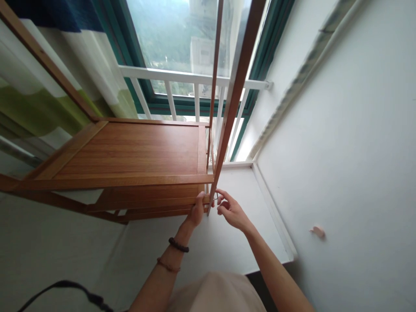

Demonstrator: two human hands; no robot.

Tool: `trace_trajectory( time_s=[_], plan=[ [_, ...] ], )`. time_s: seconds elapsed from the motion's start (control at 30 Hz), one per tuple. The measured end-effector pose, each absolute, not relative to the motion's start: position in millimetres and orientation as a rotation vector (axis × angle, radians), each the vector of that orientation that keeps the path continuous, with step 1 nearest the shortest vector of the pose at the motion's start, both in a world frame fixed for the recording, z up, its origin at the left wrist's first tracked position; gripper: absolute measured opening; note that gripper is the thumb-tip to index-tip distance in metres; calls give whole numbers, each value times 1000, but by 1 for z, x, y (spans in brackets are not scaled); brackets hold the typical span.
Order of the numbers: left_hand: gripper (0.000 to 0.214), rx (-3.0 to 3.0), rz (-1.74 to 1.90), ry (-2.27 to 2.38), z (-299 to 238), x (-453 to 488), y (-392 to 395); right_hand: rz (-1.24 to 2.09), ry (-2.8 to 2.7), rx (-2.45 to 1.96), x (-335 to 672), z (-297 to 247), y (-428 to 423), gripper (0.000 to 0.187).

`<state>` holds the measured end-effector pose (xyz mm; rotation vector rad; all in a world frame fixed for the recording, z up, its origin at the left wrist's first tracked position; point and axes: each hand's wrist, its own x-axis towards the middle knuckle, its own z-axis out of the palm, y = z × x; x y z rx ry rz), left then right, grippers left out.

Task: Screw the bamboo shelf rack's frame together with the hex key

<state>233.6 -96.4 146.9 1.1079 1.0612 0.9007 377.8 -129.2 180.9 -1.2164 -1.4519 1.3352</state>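
Observation:
A brown wooden shelf rack [149,149] stands before me, with a slatted top board and lower shelves beneath it. My left hand [196,211] is closed around the front corner of a lower shelf [162,201], its thumb on top, beside the upright post [230,106]. On the other side of that post, my right hand [232,211] pinches a small bent metal hex key [217,196]. The key's inner end meets the post at the height of the lower shelf; the bolt or hole there is too small to make out.
Behind the rack run a white railing [182,77] and a green-framed window [162,39]. A striped curtain [74,65] hangs at the left. The white wall [357,143] on the right carries a small pink hook [317,232]. A black strap [71,284] shows at lower left.

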Motion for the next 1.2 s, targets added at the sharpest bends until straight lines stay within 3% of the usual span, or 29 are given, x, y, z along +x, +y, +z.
trace_trajectory(
  time_s=[0.2,0.27,0.4,0.63,0.97,1.2],
  plan=[
    [52,1096,952,1006,146,234,-98,1358,-1611,-1372,392,170,-151,53],
    [53,1062,937,1013,145,235,-98,1476,-1591,-1314,398,176,-163,50],
    [52,1067,942,1015,145,235,-96,1655,-1446,-1104,396,189,-165,60],
    [53,1066,934,1033,148,235,-99,1353,-1583,-1366,380,166,-134,68],
    [51,1120,947,1013,150,233,-99,1579,-1611,-1181,396,197,-169,64],
    [52,1105,931,1055,149,234,-100,1218,-1696,-1378,378,167,-132,72]
  ],
)
